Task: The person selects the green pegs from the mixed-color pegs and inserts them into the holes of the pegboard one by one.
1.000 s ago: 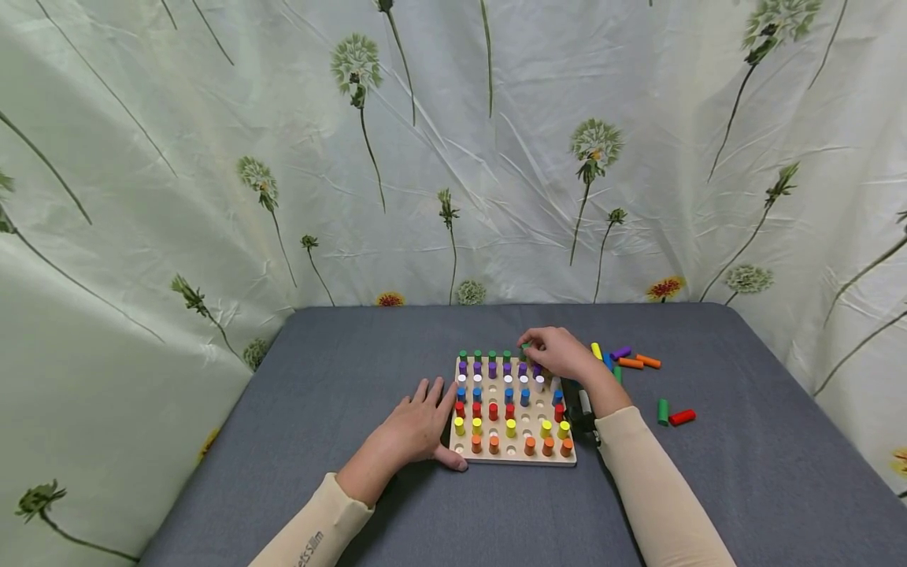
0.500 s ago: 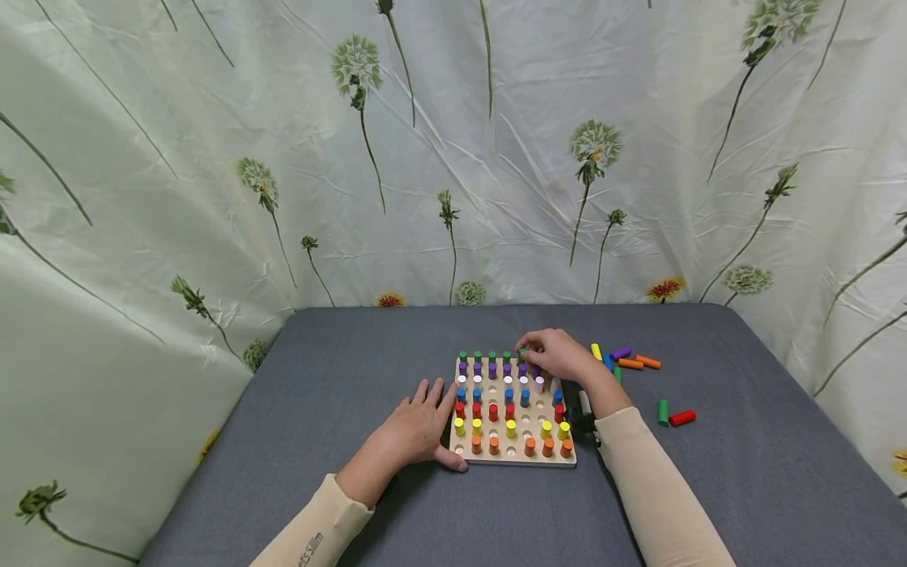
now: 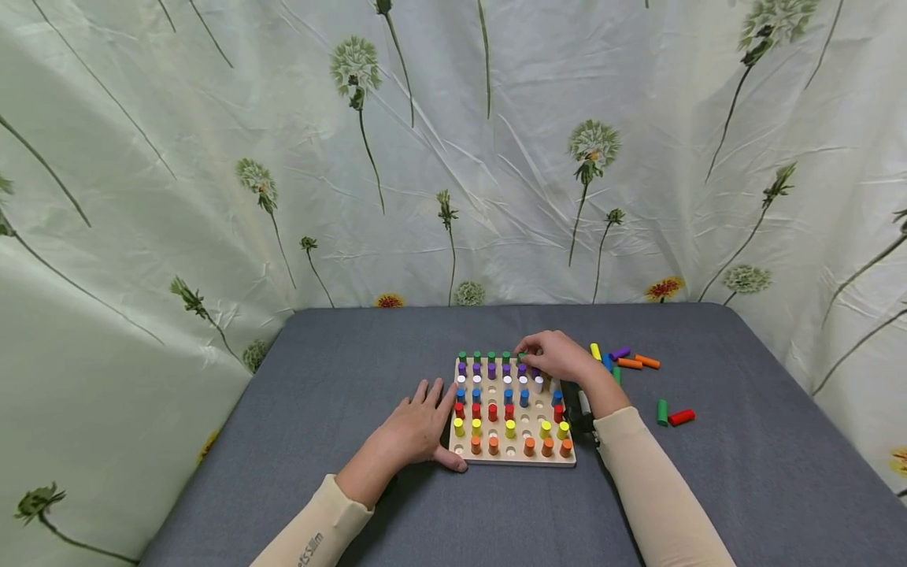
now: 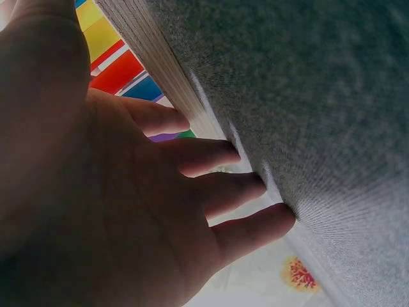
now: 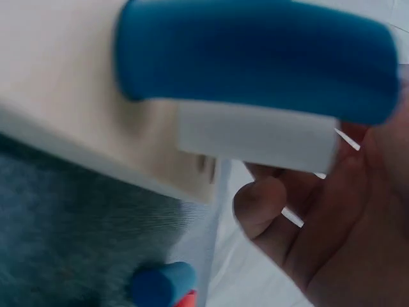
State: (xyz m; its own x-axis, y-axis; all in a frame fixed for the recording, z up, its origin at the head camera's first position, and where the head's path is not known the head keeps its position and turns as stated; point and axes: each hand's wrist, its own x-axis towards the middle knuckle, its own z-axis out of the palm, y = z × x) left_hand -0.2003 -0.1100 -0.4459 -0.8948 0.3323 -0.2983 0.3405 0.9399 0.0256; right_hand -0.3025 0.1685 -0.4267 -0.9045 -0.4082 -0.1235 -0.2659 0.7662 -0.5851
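Note:
A wooden pegboard (image 3: 510, 456) stands on the table with rows of coloured pegs, green at the back, then purple, white, blue, red, yellow and orange in front. My right hand (image 3: 556, 354) is over its back right corner, thumb and fingers pinching a green peg (image 3: 522, 357) at the back row. In the right wrist view a blue peg (image 5: 255, 57) and a white peg (image 5: 255, 134) hide what the fingertips hold. My left hand (image 3: 418, 425) rests along the board's left edge with straight, spread fingers, the thumb at the front left corner.
Loose pegs lie right of the board: a yellow peg (image 3: 595, 351), a purple peg (image 3: 620, 353), orange pegs (image 3: 629, 363), a green peg (image 3: 662, 412) and a red peg (image 3: 682, 417). Some board holes are bare. A flower-print curtain (image 3: 453, 157) hangs behind the table.
My right hand has moved slightly down and left, lowering the green peg into the back row. My left hand has stayed at the board's edge.

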